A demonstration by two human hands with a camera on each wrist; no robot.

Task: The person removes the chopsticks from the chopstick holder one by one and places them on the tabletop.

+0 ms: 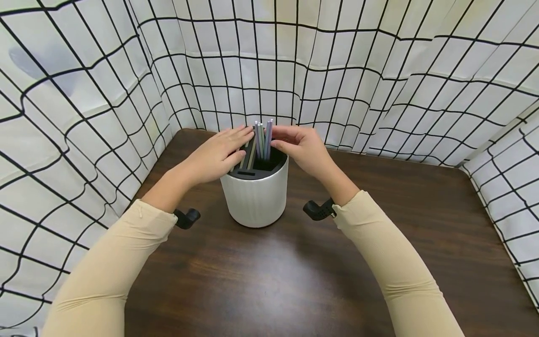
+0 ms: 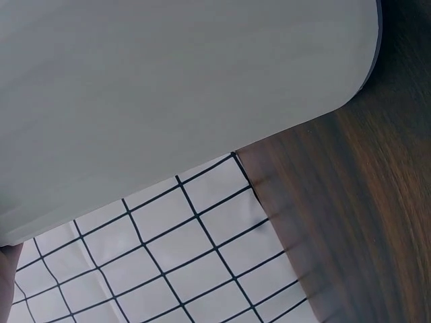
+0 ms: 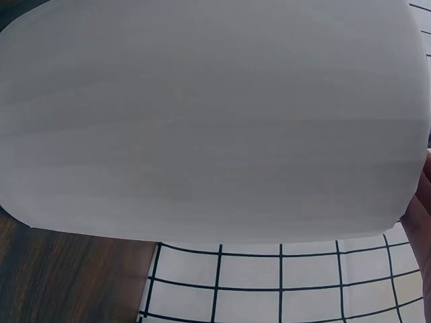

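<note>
A round silver-white holder (image 1: 257,201) stands upright on the table, with a black slotted insert (image 1: 252,174) in its top. Several thin lavender and pale green sticks (image 1: 263,142) rise from its larger opening; their kind is unclear. My left hand (image 1: 214,157) lies over the slotted left side, fingers extended across the top, partly covering the slots. At the right rim is my right hand (image 1: 305,147), its thumb and fingers parted and gently bent beside the sticks. Both wrist views are mostly filled by the holder's smooth wall (image 2: 168,87), with only a sliver of each hand showing.
The dark wooden table (image 1: 404,220) extends to both sides and in front of the holder. White cloth with a black grid (image 1: 328,70) encloses the back and sides, close behind the holder. Black wrist mounts (image 1: 317,210) stick out below the sleeves.
</note>
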